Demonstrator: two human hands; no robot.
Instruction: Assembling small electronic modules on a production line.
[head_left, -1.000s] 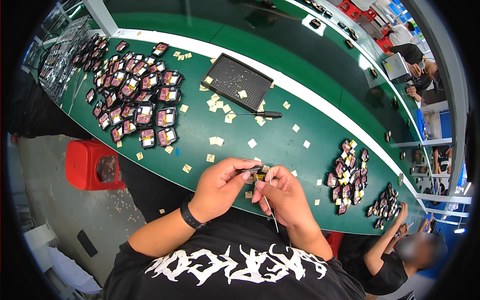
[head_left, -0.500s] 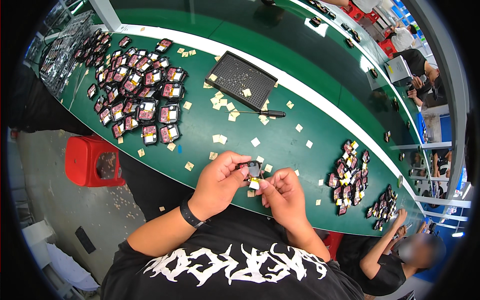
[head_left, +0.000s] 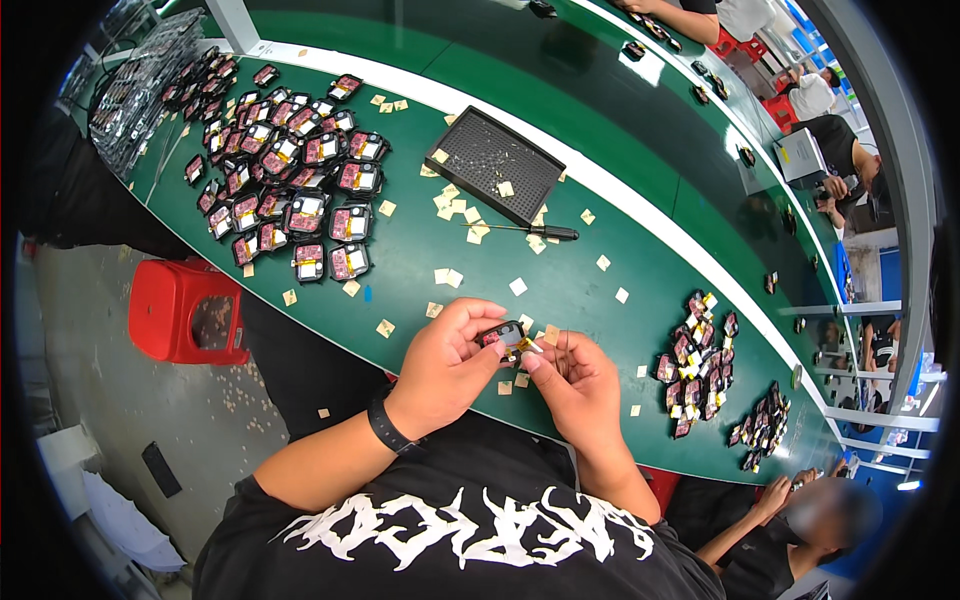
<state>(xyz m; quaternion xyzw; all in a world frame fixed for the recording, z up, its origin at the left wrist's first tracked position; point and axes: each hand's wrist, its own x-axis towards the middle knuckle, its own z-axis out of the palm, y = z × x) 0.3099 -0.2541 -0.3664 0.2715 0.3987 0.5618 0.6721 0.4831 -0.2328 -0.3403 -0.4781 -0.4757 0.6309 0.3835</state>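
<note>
black and small, the module sits pinched between both hands just above the near edge of the green tabletop. the left hand curls around it from the left, thumb and fingers closed on its body; the right hand meets it from the right, fingertips pressed together on a small yellowish tab at the module's edge. this looks like the fitting step, a sticker or pad being seated on the part. the next move seems to call for a steady left grip and a fine, even press from the right fingertips so the tab lies flat and square.

just beyond the hands, loose tan squares are scattered. farther out, ahead of the right hand, a screwdriver lies beside a dark perforated tray. well off past the left hand spreads a big cluster of modules with pinkish faces; to the right of the right hand lie two smaller heaps. below the left forearm, a red stool stands on the floor.
</note>
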